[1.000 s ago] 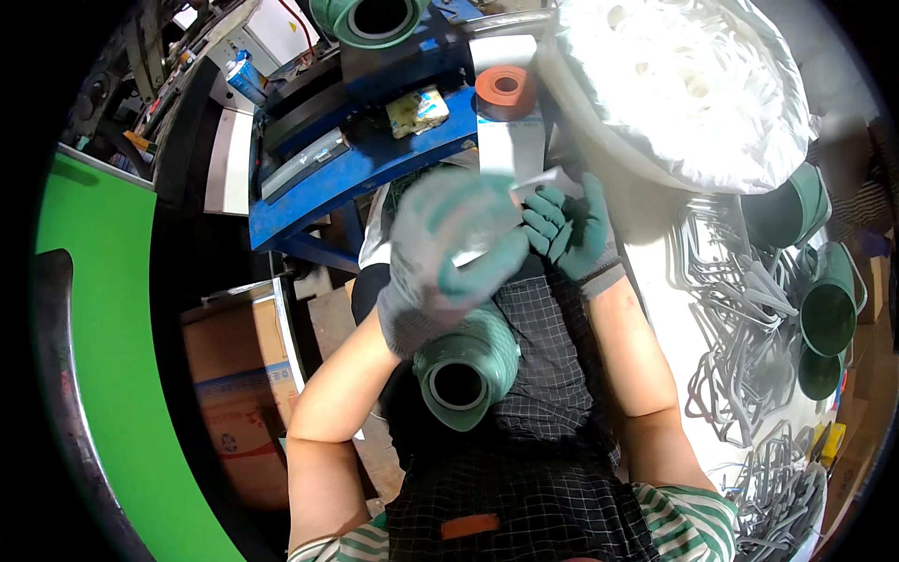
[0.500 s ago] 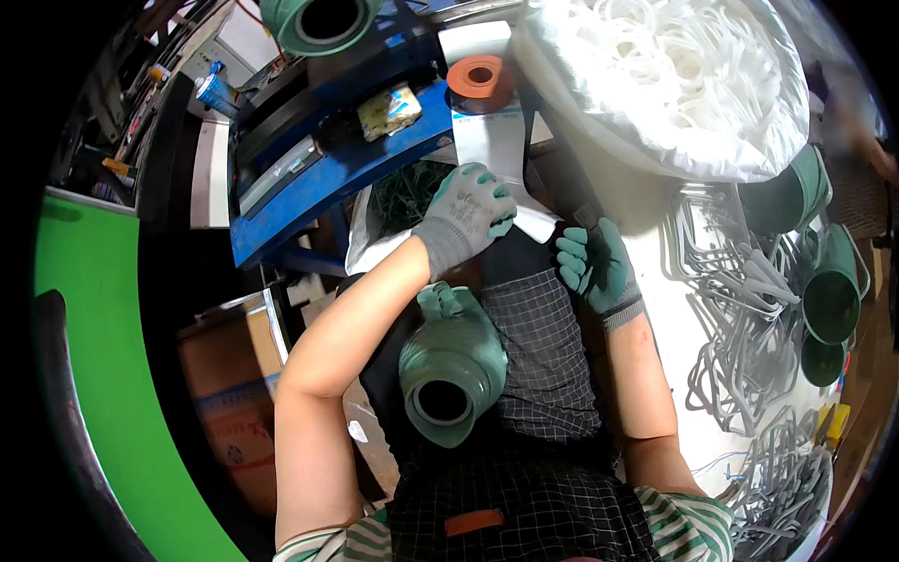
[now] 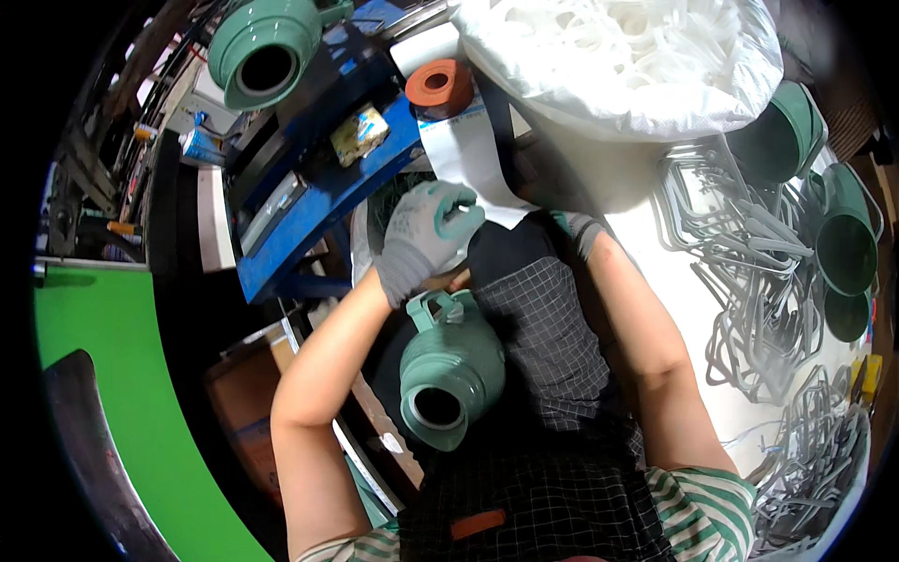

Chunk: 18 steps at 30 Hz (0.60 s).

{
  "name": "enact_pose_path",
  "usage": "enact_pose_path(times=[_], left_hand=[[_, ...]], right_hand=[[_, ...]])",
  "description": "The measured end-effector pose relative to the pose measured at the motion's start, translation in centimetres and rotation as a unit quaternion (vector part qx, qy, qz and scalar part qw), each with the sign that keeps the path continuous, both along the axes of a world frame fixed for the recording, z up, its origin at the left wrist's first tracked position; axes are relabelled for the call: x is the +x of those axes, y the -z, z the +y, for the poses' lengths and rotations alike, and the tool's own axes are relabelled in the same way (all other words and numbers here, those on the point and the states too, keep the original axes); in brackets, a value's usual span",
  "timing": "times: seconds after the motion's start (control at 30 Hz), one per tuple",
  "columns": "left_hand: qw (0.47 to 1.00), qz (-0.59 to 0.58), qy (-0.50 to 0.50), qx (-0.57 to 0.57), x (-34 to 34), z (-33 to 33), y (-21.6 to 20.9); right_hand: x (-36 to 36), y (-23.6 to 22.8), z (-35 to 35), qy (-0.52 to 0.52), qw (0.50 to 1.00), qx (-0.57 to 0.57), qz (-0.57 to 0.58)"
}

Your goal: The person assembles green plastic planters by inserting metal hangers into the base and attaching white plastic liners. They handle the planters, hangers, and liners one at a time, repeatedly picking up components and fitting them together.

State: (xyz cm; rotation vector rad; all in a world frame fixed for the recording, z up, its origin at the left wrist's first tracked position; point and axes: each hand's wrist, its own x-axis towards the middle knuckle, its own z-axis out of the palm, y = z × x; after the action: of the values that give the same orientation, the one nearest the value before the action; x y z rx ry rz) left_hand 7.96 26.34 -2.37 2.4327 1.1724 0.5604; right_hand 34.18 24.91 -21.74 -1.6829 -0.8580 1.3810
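My left hand (image 3: 426, 229), in a grey glove with green-coated fingers, hovers above my left thigh. Its fingers are curved, with a gap inside the curl and nothing visible in them. Beside it hangs a white strip (image 3: 465, 150) that drops from the blue bench past my knee. Most of my right hand (image 3: 582, 231) is hidden beyond my right knee, and its fingers cannot be made out. Between my thighs lies a green plastic thermos jug shell (image 3: 454, 356), its round dark opening toward me and a clip-like part at its far end. Neither hand touches this shell.
An orange tape roll (image 3: 437, 86) and a stained block (image 3: 361, 136) rest on the blue bench (image 3: 318, 208). Another green shell (image 3: 267, 51) stands beyond. At right are a white sack of pale rings (image 3: 618, 56), grey wire-like handles (image 3: 740, 225) and green shells (image 3: 846, 245).
My left hand has drawn back and left from the white strip, its fingers less tightly curled. My right hand has reached forward and down behind my knee. The whole view has shifted.
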Motion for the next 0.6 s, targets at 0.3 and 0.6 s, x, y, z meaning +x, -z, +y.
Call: enact_pose_path(times=[0.3,0.6], left_hand=[[0.990,-0.055,0.078,0.104,-1.1,-1.0,-0.4],[0.982,0.019,0.068,0.176,1.5,-1.9,-1.1]], right_hand=[[-1.4,-8.1,-4.1,-0.033,0.944,0.139,0.297],[-5.2,-13.9,-6.4,0.019,0.964,0.196,0.180]])
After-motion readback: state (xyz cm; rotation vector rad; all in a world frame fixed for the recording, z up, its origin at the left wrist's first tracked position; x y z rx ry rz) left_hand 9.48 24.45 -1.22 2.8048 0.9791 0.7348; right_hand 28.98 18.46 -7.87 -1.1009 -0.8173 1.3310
